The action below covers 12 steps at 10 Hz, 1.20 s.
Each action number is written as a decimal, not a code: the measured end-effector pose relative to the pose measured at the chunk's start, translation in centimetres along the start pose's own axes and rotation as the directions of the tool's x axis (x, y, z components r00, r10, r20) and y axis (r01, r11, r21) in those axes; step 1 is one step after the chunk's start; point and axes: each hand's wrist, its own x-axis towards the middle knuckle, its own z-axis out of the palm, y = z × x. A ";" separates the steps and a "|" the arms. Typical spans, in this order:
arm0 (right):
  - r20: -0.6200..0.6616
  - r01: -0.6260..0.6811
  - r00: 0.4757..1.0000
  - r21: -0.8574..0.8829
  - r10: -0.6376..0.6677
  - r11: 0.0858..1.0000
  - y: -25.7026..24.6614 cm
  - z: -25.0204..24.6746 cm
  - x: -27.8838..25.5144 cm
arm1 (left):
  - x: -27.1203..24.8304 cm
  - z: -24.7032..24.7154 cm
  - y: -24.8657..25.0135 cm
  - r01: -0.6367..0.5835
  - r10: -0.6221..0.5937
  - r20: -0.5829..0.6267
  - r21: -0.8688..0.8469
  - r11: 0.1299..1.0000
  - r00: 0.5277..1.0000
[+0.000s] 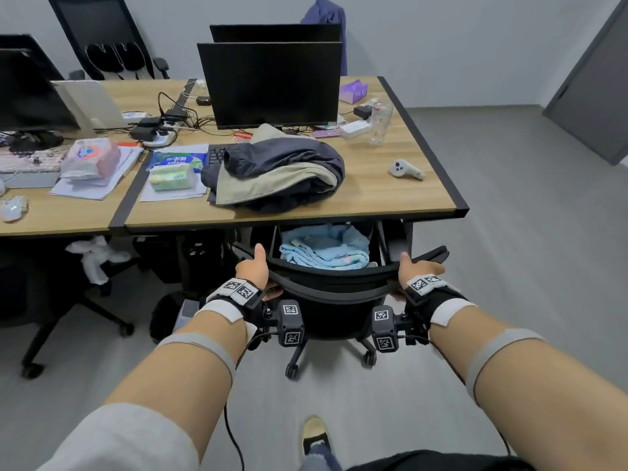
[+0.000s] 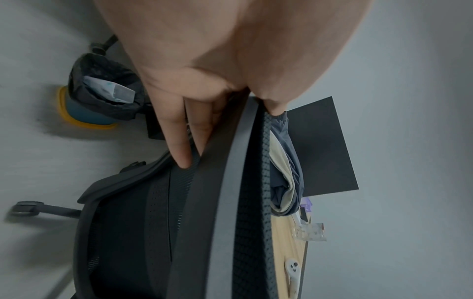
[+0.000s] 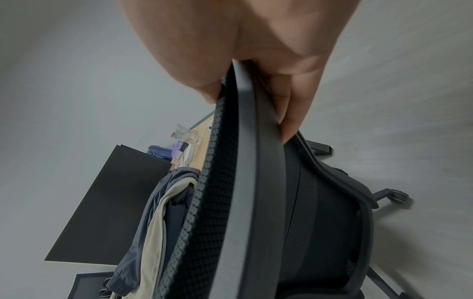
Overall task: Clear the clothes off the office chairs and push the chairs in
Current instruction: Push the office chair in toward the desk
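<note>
A black mesh office chair stands in front of me, its seat under the wooden desk. My left hand grips the left end of the backrest's top rail, thumb over the front, fingers behind. My right hand grips the right end of that rail the same way. A light blue cloth lies on the chair seat. A folded navy and beige jacket lies on the desk in front of the monitor. A blue garment hangs over a far chair.
More black chairs stand at the far left and under the left desk. The desk carries a keyboard, tissue packs, a clear bottle, a white controller and cables. A lined bin sits on the grey floor. A door is at the right.
</note>
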 end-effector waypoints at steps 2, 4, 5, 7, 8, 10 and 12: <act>0.032 0.052 0.998 -0.028 -0.051 0.998 -3.4 3.2 3.4 | 3.0 1.0 3.9 0.019 -0.017 -0.014 0.158 0.987 1.000; 0.048 0.083 0.996 -0.110 -0.078 0.991 -6.8 4.9 6.8 | 8.7 1.9 5.7 -0.035 0.033 0.011 0.199 0.979 0.999; 0.058 0.082 0.995 -0.127 -0.075 0.989 -8.3 5.9 8.2 | 8.6 2.9 7.1 -0.033 0.030 0.018 0.166 0.986 0.999; 0.067 0.114 0.992 -0.179 -0.103 0.977 -11.0 7.1 9.3 | 13.5 3.4 9.0 0.057 -0.055 -0.019 0.094 0.994 0.998; 0.117 0.147 0.985 -0.165 -0.129 0.975 -12.1 8.2 10.7 | 12.5 4.3 10.4 0.049 -0.049 -0.027 0.025 0.998 0.998; 0.185 0.146 0.972 0.001 -0.143 0.989 -11.7 9.5 12.5 | 11.4 5.0 10.4 0.049 -0.050 -0.004 -0.100 0.994 0.999; 0.340 -0.034 0.940 0.094 0.000 0.995 -12.2 7.7 12.0 | 10.4 5.6 10.5 0.010 -0.016 -0.113 -0.053 0.999 0.993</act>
